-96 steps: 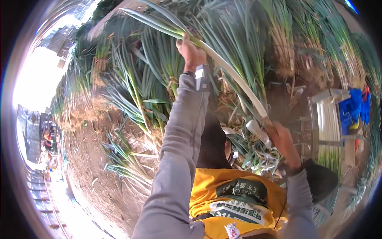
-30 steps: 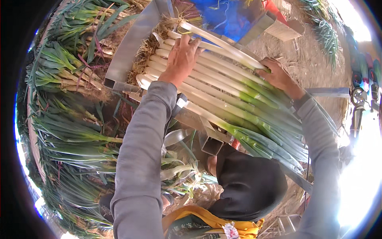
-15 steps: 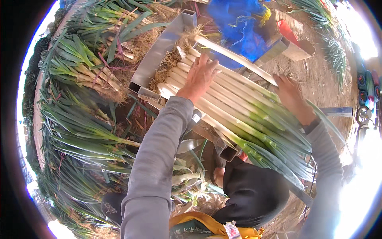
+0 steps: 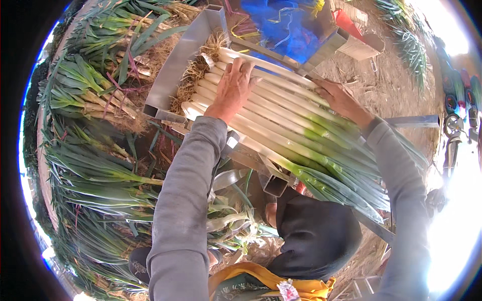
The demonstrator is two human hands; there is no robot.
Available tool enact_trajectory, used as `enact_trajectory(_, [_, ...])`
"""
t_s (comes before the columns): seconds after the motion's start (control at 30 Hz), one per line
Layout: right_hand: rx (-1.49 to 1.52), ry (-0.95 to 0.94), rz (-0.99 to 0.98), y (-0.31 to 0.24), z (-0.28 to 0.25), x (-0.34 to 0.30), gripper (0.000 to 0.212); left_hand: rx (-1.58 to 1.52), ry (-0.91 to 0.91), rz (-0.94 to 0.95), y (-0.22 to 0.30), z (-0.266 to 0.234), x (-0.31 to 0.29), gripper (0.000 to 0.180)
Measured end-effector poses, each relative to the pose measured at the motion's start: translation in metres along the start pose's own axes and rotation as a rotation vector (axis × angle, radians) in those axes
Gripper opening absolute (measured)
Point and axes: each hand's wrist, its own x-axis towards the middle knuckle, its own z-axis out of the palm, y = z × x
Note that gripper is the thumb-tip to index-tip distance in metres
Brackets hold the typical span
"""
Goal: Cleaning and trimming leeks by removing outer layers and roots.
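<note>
A row of long green onions (image 4: 261,118) with thick white stalks lies side by side in a metal frame. Their roots (image 4: 188,83) point toward a metal end plate (image 4: 188,55) at the left, and the green leaves (image 4: 346,160) fan out to the right. My left hand (image 4: 233,90) bends its fingers over the white stalks near the root end. At the far edge of the row, my right hand (image 4: 344,100) grips one green onion (image 4: 273,66) where white turns to green. That stalk lies along the others; the right fingertips are partly hidden.
Bunches of green onions (image 4: 95,93) are heaped along the left. Blue plastic sheeting (image 4: 281,27) and a cardboard box (image 4: 359,45) are beyond the frame. A metal bar (image 4: 414,121) juts out at the right. My dark-clothed knee (image 4: 316,236) is below the frame.
The far green onion, lifted at an angle above the row, has come down beside the others. My right hand lowered with it. The whole view has shifted slightly.
</note>
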Motion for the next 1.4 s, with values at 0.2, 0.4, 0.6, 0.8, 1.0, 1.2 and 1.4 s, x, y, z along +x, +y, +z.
enact_trajectory(0.2, [-0.092, -0.032, 0.14, -0.01, 0.014, -0.003, 0.038, 0.022, -0.076, -0.053, 0.002, -0.007, 0.002, 0.059])
enact_trajectory(0.4, [0.096, 0.129, 0.216, -0.009, 0.022, -0.004, 0.037, 0.01, -0.098, -0.045, 0.001, 0.0, -0.003, 0.067])
enact_trajectory(0.6, [-0.037, 0.175, 0.258, -0.008, 0.015, -0.005, 0.035, 0.022, -0.18, -0.117, 0.012, -0.008, 0.007, 0.068])
enact_trajectory(0.8, [-0.155, 0.075, 0.033, -0.007, 0.02, -0.008, 0.035, -0.004, -0.109, -0.032, 0.002, -0.002, 0.009, 0.053])
enact_trajectory(1.0, [-0.337, 0.156, -0.104, 0.004, 0.04, 0.0, 0.033, -0.045, -0.004, -0.011, -0.018, 0.008, 0.006, 0.038])
enact_trajectory(1.2, [-0.332, 0.03, -0.057, 0.011, 0.048, 0.017, 0.042, -0.107, -0.36, -0.222, -0.029, -0.042, -0.006, 0.055])
enact_trajectory(1.4, [-0.615, 0.119, -0.16, 0.002, -0.022, -0.024, 0.038, -0.457, -0.139, -0.283, 0.042, -0.141, -0.091, 0.053])
